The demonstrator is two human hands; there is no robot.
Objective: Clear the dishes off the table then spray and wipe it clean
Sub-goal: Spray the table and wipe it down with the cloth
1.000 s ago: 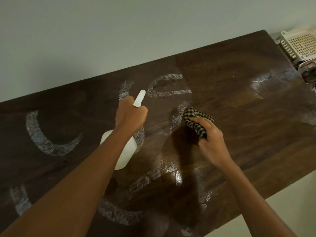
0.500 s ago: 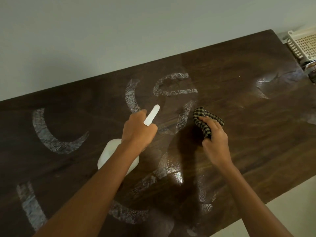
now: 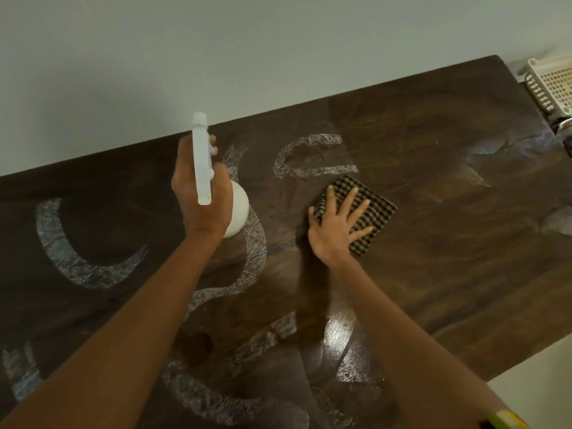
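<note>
A dark wooden table (image 3: 433, 243) fills the view, marked with pale curved smears and a wet shine near the front. My left hand (image 3: 201, 199) grips a white spray bottle (image 3: 202, 162) above the table's middle, its nozzle pointing toward the wall. To the right, a black-and-tan checked cloth (image 3: 368, 212) lies spread flat on the wood. My right hand (image 3: 337, 224) presses on it with fingers straight and spread.
A cream plastic dish rack (image 3: 551, 85) stands past the table's far right end, with a bit of shiny metal (image 3: 561, 131) below it. A pale wall runs along the far edge. Light floor shows at the lower right.
My left hand has lifted the spray bottle and turned its nozzle toward the wall. The cloth, bunched in my right hand before, now lies flat under my spread fingers.
</note>
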